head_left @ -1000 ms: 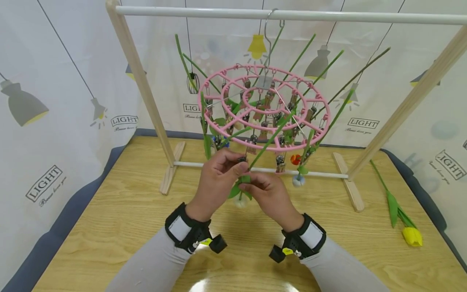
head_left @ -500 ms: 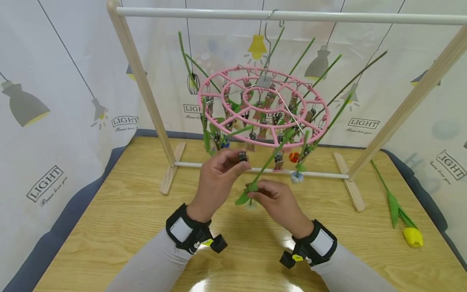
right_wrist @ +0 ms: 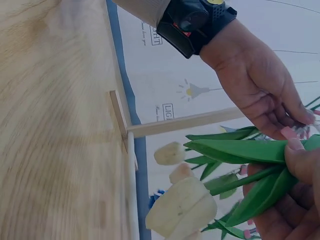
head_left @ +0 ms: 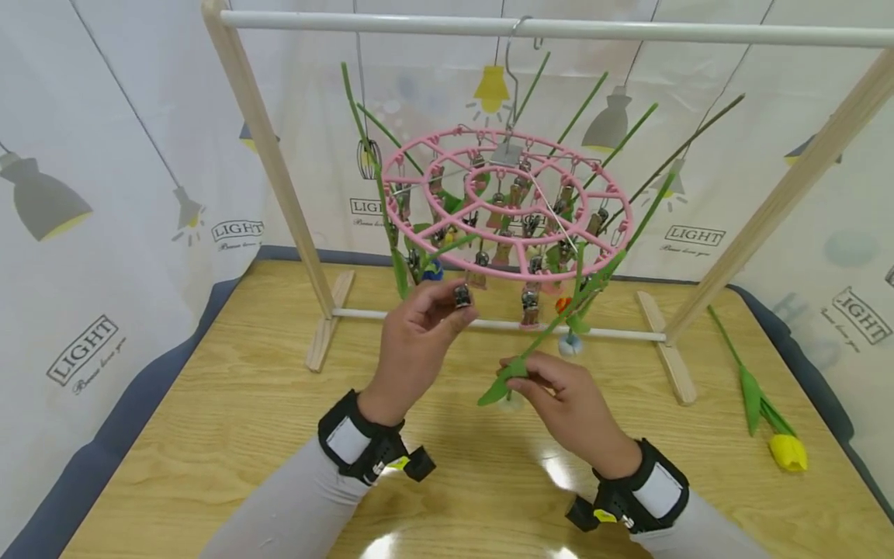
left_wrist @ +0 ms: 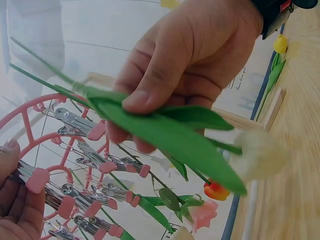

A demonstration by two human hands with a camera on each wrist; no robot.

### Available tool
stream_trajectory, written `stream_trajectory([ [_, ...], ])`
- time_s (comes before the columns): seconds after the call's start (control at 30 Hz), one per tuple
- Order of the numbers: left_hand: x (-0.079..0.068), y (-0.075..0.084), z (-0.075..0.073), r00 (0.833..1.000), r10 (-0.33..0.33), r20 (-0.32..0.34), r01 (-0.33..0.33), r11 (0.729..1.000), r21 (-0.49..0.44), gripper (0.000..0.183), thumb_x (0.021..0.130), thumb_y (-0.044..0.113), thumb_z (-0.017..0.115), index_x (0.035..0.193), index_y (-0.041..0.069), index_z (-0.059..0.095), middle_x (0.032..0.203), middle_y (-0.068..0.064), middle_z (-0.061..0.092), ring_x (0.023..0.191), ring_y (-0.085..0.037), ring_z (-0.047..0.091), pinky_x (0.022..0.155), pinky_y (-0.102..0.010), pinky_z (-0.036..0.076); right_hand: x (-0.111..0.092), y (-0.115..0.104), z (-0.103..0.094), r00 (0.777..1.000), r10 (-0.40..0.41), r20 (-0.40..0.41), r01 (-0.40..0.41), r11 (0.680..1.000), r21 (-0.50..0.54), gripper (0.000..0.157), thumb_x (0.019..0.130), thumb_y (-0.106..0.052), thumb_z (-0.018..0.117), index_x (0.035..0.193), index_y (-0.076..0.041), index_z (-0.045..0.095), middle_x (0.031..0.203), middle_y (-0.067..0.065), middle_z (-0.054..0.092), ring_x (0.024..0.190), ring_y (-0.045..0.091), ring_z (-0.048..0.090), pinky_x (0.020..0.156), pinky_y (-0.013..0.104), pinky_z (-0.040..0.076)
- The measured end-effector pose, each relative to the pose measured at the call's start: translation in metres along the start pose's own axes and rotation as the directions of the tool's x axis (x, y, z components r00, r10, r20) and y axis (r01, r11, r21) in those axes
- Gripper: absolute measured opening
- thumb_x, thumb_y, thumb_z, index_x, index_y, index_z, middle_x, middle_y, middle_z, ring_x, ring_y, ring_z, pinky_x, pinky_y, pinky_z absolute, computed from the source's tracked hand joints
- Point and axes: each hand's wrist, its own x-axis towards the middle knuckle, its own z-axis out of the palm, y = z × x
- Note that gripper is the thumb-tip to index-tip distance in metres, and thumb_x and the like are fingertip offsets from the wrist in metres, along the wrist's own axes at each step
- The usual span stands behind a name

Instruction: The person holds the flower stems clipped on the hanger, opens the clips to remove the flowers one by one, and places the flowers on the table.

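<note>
My left hand [head_left: 414,330] pinches a metal clip [head_left: 462,296] with pink tips, below the front rim of a round pink hanger [head_left: 506,276]. In the left wrist view, that clip's pink tips [left_wrist: 37,180] stick out past the fingers with nothing between them. To the right and lower, my right hand [head_left: 569,396] grips a white tulip [right_wrist: 181,210] by its stem and green leaves [left_wrist: 165,142]. The tulip's head points downward and its stem slants up to the right, apart from the clip. Several flowers hang head-down from other clips on the hanger.
A wooden stand with a white top bar [head_left: 391,25] carries the hanger by its hook [head_left: 513,85]. On the table [head_left: 230,435], a yellow tulip [head_left: 789,452] lies at the right. A blue flower [head_left: 433,269] and a red-orange one [head_left: 563,305] hang below the rim.
My right hand has moved right and down with the white tulip, away from the clip. My left hand stays almost in place, still pinching the clip.
</note>
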Motion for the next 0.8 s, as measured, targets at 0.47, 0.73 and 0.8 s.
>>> stream_trajectory([
  [0.47, 0.003, 0.029, 0.003, 0.999, -0.049, -0.011, 0.049, 0.999, -0.013, 0.031, 0.085, 0.003, 0.063, 0.115, -0.006, 0.058, 0.1, -0.02, 0.06, 0.089, -0.022, 0.061, 0.076, -0.03, 0.055, -0.033, 0.017, -0.082, 0.965, 0.075, -0.251, -0.128, 0.971, -0.201, 0.02, 0.085, -0.002, 0.064, 0.102, -0.012, 0.065, 0.083, -0.002, 0.068, 0.06, 0.009, 0.052, 0.05, 0.02, 0.042],
  [0.73, 0.003, 0.022, 0.003, 0.999, -0.048, -0.008, 0.047, 0.999, -0.023, 0.033, 0.085, 0.002, 0.064, 0.116, -0.005, 0.058, 0.102, -0.019, 0.061, 0.092, -0.021, 0.06, 0.079, -0.032, 0.054, -0.045, 0.025, -0.138, 0.867, 0.197, -0.459, -0.303, 0.938, -0.17, 0.025, 0.093, -0.01, 0.055, 0.115, -0.003, 0.061, 0.099, -0.011, 0.067, 0.08, 0.012, 0.06, 0.065, 0.011, 0.047],
  [0.8, 0.003, 0.015, 0.002, 0.999, -0.047, -0.006, 0.047, 0.998, -0.03, 0.034, 0.085, 0.004, 0.064, 0.117, -0.003, 0.058, 0.102, -0.017, 0.061, 0.093, -0.02, 0.06, 0.079, -0.033, 0.054, -0.048, 0.03, -0.15, 0.833, 0.213, -0.511, -0.348, 0.919, -0.184, 0.026, 0.094, -0.014, 0.054, 0.116, -0.003, 0.061, 0.1, -0.01, 0.066, 0.084, 0.01, 0.06, 0.069, 0.009, 0.046],
])
